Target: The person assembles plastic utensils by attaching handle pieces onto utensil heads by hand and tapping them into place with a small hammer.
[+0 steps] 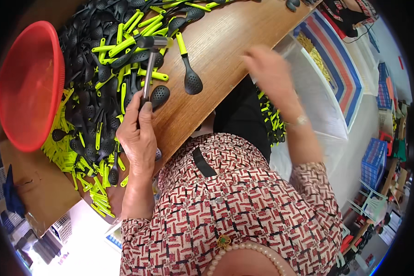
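Note:
My left hand (138, 131) is closed around the grip of a mallet (149, 73) with a metal shaft and a black and yellow head. The mallet head sits over a heap of black perforated spoon heads and lime-green handles. Just beyond my left fingers lies a black perforated spoon head (159, 96). A whole slotted spoon (192, 79) with a lime-green handle rests apart from the heap on the wooden table (225, 46). Over the table's right edge, my right hand (272, 71) is smeared by motion; its fingers are unclear, and I see nothing recognizable in it.
A red plastic basin (30, 87) stands at the left beside the heap. Loose lime-green handles (62, 154) spill along the table's near left. Right of the table, a large container with a white liner (319, 92) stands beside a striped sack (349, 87). More green-and-black pieces (272, 119) lie below.

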`<state>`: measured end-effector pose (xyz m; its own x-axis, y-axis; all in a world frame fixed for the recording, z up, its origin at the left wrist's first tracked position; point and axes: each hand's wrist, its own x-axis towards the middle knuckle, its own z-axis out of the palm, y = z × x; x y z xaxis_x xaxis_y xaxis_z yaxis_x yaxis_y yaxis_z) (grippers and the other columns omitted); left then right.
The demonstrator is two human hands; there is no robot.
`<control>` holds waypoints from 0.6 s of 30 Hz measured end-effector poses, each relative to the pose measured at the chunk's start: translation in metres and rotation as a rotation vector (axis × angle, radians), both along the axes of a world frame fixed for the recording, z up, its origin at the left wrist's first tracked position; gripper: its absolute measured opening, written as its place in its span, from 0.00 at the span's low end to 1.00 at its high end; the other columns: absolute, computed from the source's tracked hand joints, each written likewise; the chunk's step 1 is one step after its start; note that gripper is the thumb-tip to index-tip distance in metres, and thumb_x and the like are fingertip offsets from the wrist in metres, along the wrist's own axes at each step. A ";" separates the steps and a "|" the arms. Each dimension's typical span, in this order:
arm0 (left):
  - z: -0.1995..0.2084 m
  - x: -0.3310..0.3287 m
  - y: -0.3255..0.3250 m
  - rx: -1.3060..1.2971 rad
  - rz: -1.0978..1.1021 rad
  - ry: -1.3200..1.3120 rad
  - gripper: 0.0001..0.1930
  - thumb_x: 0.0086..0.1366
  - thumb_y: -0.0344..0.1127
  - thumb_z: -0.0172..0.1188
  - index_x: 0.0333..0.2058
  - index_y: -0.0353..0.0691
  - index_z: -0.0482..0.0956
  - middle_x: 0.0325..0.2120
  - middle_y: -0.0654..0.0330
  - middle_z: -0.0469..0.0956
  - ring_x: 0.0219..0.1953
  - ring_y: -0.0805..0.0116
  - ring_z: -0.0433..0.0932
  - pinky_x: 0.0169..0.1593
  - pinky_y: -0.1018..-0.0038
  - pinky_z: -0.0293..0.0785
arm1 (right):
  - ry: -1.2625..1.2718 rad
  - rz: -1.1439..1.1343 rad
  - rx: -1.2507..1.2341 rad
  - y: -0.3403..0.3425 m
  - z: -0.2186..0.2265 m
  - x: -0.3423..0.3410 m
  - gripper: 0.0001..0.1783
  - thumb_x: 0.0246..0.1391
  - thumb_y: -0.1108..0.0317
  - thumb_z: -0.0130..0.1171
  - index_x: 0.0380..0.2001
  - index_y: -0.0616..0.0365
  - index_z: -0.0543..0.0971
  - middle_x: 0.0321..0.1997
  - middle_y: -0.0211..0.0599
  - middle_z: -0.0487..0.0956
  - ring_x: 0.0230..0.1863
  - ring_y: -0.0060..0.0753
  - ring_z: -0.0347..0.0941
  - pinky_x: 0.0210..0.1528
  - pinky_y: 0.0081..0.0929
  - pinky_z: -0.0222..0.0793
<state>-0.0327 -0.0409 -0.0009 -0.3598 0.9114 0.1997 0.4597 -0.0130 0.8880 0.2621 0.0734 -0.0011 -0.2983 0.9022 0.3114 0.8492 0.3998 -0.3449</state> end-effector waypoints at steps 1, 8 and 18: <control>0.004 0.001 0.000 -0.013 0.001 -0.008 0.17 0.71 0.30 0.58 0.56 0.35 0.78 0.24 0.69 0.74 0.23 0.85 0.64 0.27 0.86 0.60 | 0.000 0.099 -0.013 0.005 -0.002 -0.032 0.22 0.56 0.53 0.63 0.47 0.57 0.79 0.42 0.48 0.82 0.48 0.53 0.78 0.49 0.45 0.72; 0.007 0.004 -0.007 -0.083 -0.059 0.094 0.15 0.71 0.32 0.59 0.54 0.36 0.80 0.25 0.68 0.75 0.25 0.84 0.67 0.28 0.85 0.63 | 0.105 0.032 -0.171 0.022 -0.029 -0.083 0.12 0.53 0.64 0.58 0.36 0.62 0.80 0.27 0.49 0.82 0.30 0.51 0.80 0.36 0.43 0.76; 0.002 0.032 0.016 -0.019 -0.351 0.274 0.12 0.67 0.29 0.62 0.48 0.35 0.81 0.38 0.48 0.83 0.38 0.55 0.84 0.44 0.69 0.77 | 1.101 -0.128 -1.084 -0.033 -0.032 0.006 0.08 0.60 0.69 0.59 0.34 0.64 0.82 0.22 0.35 0.81 0.19 0.25 0.76 0.23 0.20 0.71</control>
<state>-0.0004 -0.0252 0.0006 0.0363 0.9733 0.2267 0.6486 -0.1956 0.7356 0.2682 0.0400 -0.0327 -0.2748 0.8337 -0.4791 -0.0015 -0.4986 -0.8668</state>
